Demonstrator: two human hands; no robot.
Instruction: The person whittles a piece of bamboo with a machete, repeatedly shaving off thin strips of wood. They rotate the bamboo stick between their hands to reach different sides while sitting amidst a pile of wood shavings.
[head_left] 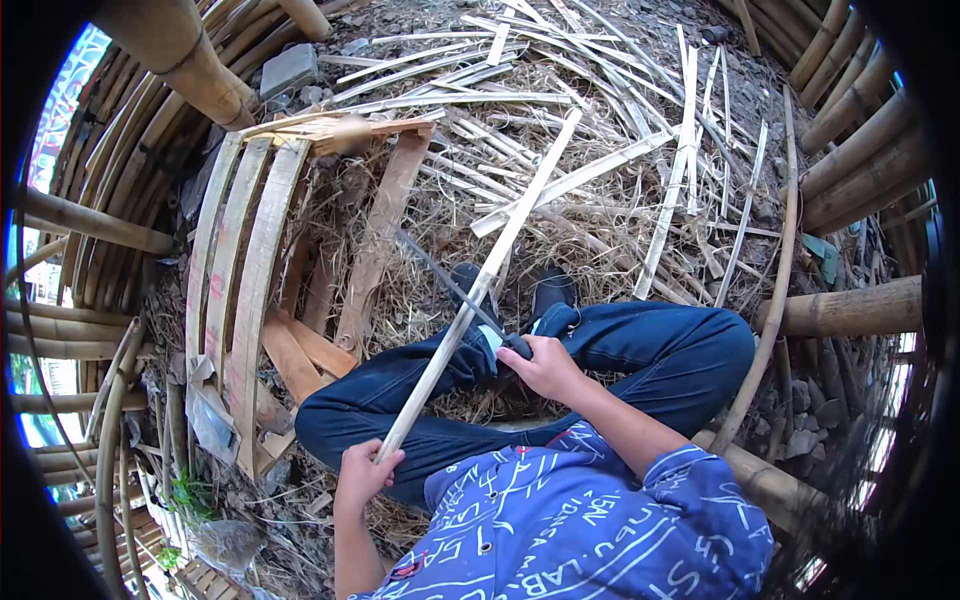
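My left hand is closed round the near end of a long pale bamboo strip, which slants up and away past my knees. In my right hand is the dark handle of a long knife. Its narrow grey blade points forward and to the left, crossing the strip in this view just ahead of my shins. The strip's far end lies over other bamboo strips on the ground.
A wooden slatted crate stands to the left of my legs. Many split bamboo strips lie ahead on straw and shavings. Bamboo poles line the right side. A grey block and a plastic bag are at the left.
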